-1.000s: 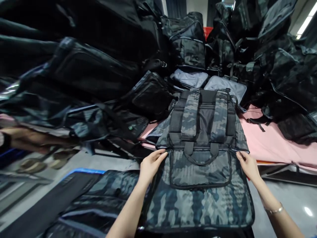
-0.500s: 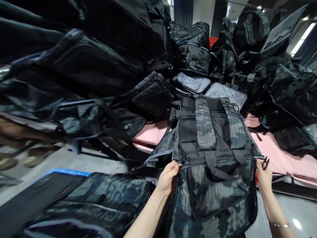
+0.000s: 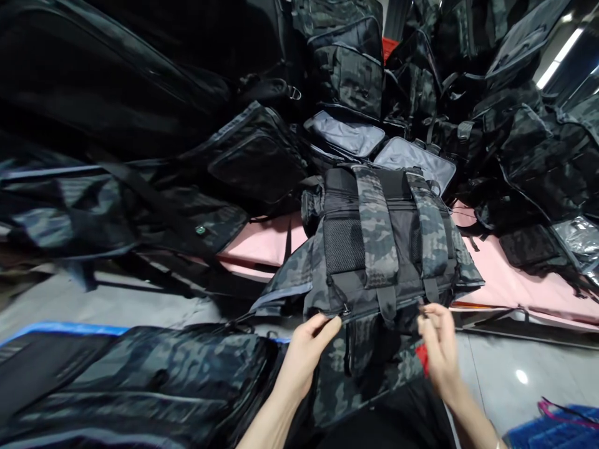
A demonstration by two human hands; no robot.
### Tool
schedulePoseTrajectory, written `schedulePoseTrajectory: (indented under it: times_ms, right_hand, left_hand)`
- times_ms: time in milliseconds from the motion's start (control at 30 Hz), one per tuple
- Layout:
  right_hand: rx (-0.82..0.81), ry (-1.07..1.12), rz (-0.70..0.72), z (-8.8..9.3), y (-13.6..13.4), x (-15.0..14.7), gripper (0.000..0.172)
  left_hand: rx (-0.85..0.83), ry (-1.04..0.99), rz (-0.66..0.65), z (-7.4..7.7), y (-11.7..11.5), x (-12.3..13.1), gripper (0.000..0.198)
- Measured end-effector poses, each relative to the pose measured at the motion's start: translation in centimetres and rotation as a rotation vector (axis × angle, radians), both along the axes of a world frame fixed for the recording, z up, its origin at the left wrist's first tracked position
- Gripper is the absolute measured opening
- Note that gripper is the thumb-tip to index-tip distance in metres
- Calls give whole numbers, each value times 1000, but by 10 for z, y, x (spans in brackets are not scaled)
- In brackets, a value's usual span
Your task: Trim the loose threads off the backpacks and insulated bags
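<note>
A dark camouflage backpack lies in front of me with its padded straps and mesh back panel facing up. My left hand pinches the zipped edge at its left, close to a zipper pull. Closer to the middle of that same edge, my right hand is closed, fingertips at the seam near a webbing loop. A small red item shows beside the right palm; what the fingertips hold is blurred. The lower flap of the backpack hangs folded toward me.
A pink-topped table runs beneath the backpack. Dark bags pile up behind and at the left. Another camouflage bag lies at the lower left, near a blue edge. Blue material shows on the floor at the lower right.
My right hand has moved left along the backpack's edge, from its right corner toward the middle. The lower flap has folded down. The view has turned slightly right.
</note>
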State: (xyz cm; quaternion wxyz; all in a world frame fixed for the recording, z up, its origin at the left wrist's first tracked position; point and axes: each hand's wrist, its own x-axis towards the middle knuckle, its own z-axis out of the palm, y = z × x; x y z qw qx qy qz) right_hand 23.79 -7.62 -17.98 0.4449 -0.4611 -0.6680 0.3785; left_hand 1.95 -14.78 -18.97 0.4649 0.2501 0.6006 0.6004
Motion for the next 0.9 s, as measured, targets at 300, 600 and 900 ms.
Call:
schedulePoseTrajectory:
  times_ms: [300, 600, 900]
  right_hand:
    - [149, -167, 245, 12, -17, -53, 17]
    - [193, -223, 267, 9, -10, -63, 15]
    - [99, -40, 208, 9, -5, -44, 13]
  left_hand:
    - [13, -133, 25, 6, 7, -1, 24]
    - [17, -150, 31, 1, 8, -1, 23]
    - [39, 521, 9, 12, -17, -5, 24]
